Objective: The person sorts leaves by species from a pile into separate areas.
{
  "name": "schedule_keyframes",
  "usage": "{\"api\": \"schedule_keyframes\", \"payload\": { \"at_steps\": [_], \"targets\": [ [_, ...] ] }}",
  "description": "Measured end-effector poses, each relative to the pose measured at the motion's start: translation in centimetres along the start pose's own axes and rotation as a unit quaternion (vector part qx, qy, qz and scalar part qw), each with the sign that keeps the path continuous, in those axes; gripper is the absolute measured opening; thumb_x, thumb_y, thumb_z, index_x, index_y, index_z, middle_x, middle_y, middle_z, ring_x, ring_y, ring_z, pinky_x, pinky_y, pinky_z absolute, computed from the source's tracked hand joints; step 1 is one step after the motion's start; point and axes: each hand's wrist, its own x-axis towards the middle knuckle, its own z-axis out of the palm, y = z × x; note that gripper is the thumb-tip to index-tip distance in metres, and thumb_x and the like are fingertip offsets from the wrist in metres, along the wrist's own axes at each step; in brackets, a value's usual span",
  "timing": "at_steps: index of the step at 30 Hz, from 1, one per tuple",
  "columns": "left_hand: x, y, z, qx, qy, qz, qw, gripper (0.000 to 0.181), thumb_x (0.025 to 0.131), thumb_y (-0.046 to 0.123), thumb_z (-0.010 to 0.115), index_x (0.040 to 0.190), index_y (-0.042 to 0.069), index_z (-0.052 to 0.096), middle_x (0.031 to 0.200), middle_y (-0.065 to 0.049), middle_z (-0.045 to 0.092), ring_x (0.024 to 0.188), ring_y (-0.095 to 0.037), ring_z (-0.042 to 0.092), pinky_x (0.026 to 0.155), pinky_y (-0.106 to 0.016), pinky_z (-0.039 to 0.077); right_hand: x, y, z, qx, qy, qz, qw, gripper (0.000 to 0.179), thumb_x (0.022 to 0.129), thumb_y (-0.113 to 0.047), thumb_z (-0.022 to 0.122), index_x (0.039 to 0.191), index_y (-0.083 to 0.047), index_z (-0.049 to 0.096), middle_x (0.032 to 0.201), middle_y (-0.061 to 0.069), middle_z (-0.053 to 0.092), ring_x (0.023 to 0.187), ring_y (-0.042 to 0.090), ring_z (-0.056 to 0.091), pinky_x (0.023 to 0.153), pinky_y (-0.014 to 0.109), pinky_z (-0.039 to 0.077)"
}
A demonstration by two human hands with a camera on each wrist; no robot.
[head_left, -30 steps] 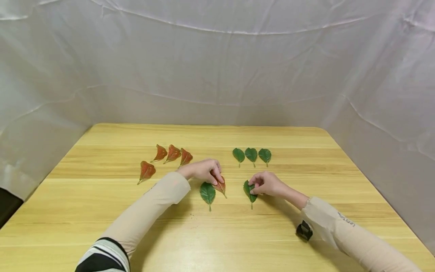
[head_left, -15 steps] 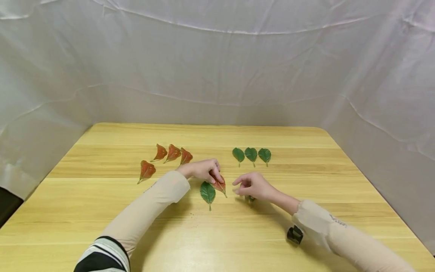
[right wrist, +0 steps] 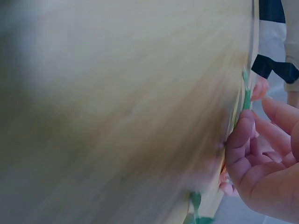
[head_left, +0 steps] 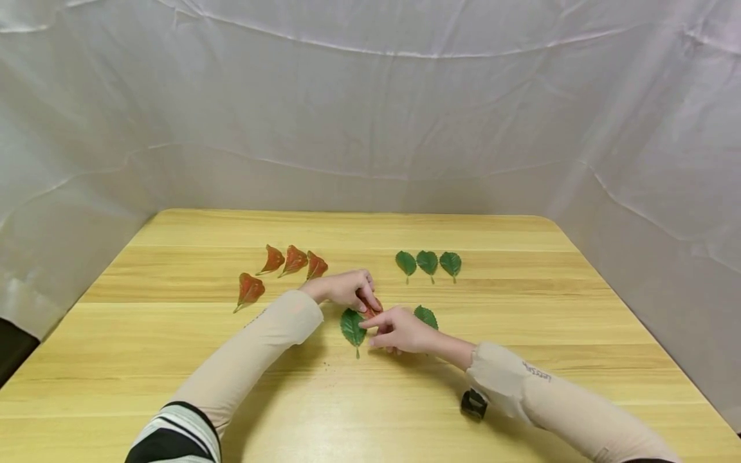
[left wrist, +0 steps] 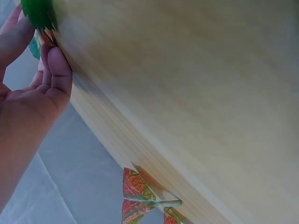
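Observation:
Near the middle of the table, my left hand (head_left: pixel 350 289) pinches a red leaf (head_left: pixel 372 306) by its upper part, thumb and index finger on it. A green leaf (head_left: pixel 352 326) with a short stem lies just left of the red one. My right hand (head_left: pixel 405 331) reaches over the red leaf's lower end, its index fingertip right at the green leaf's edge and its thumb spread apart below. Behind the right hand, another green leaf (head_left: pixel 426 315) lies partly covered. In the right wrist view, the near green leaf (right wrist: pixel 247 97) shows edge-on beside the thumb (right wrist: pixel 242 128).
Three red leaves (head_left: pixel 294 260) form a row at the back left, with one more red leaf (head_left: pixel 251 290) in front. Three green leaves (head_left: pixel 427 262) line the back right. The wooden table (head_left: pixel 370 411) is enclosed by pale cloth (head_left: pixel 370 116).
My right hand has let go of the right-hand green leaf and moved left to the other green leaf beside the red one. The left hand has stayed on the red leaf.

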Motion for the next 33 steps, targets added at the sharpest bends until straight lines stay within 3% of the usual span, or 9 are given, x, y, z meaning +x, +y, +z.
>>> {"api": "schedule_keyframes", "payload": {
  "at_steps": [7,14,18,22,26,29,33],
  "targets": [
    [0.0,0.2,0.0,0.003,0.001,-0.009,1.0000,0.021,0.075,0.000,0.068,0.095,0.005,0.071,0.089,-0.001,0.053,0.087,-0.013,0.040,0.077,-0.024,0.035,0.3,-0.5,0.4,-0.054,-0.030,0.018,0.9979,0.038,0.083,-0.011,0.063,0.120,-0.003,0.057,0.051,0.005,0.052,0.040,0.008,0.042,0.040,0.019,0.034],
    [0.0,0.2,-0.1,0.006,0.002,-0.011,0.9999,0.021,0.075,0.000,0.067,0.095,0.004,0.071,0.090,-0.002,0.053,0.088,-0.014,0.040,0.078,-0.024,0.035,0.1,-0.4,0.1,-0.089,-0.050,0.001,0.9948,0.034,0.084,-0.013,0.063,0.116,-0.002,0.059,0.047,0.000,0.047,0.037,0.005,0.037,0.039,0.017,0.031],
    [0.0,0.0,-0.2,0.015,0.001,0.001,0.9999,0.021,0.074,0.000,0.067,0.095,0.004,0.070,0.085,-0.001,0.052,0.083,-0.013,0.039,0.075,-0.023,0.034,0.0,-0.3,0.2,-0.091,-0.042,-0.005,0.9950,0.026,0.083,-0.012,0.064,0.107,-0.002,0.065,0.049,0.003,0.052,0.035,0.004,0.037,0.038,0.017,0.032],
    [-0.1,0.0,-0.2,0.014,0.002,0.007,0.9999,0.022,0.073,0.000,0.068,0.095,0.003,0.070,0.080,0.000,0.052,0.079,-0.012,0.037,0.072,-0.022,0.033,-0.2,-0.4,0.5,-0.093,-0.017,-0.015,0.9954,0.011,0.080,-0.012,0.067,0.085,-0.004,0.073,0.052,0.000,0.057,0.036,0.002,0.038,0.037,0.016,0.033],
    [-0.1,0.1,-0.2,0.009,0.003,0.006,0.9999,0.022,0.074,0.000,0.068,0.095,0.003,0.070,0.081,-0.001,0.052,0.080,-0.011,0.037,0.073,-0.022,0.033,-0.4,-0.6,0.8,-0.129,0.009,-0.041,0.9908,0.007,0.073,-0.014,0.074,0.069,-0.008,0.070,0.060,-0.007,0.060,0.049,0.003,0.043,0.049,0.018,0.038],
    [-0.1,0.2,-0.1,0.006,0.003,0.005,1.0000,0.021,0.074,-0.001,0.068,0.095,0.002,0.070,0.080,-0.001,0.052,0.080,-0.011,0.037,0.073,-0.022,0.033,-0.6,-0.6,0.9,-0.158,0.024,-0.040,0.9864,0.014,0.067,-0.015,0.078,0.070,-0.010,0.066,0.068,-0.007,0.058,0.066,0.008,0.044,0.061,0.023,0.039],
    [0.0,0.1,-0.1,0.008,0.002,0.006,1.0000,0.021,0.074,-0.001,0.068,0.095,0.002,0.070,0.078,-0.001,0.052,0.079,-0.011,0.036,0.073,-0.022,0.032,-0.8,-0.6,1.0,-0.174,0.031,-0.015,0.9841,0.021,0.064,-0.015,0.080,0.074,-0.011,0.062,0.077,0.000,0.052,0.075,0.015,0.043,0.064,0.028,0.039]
  ]
}}
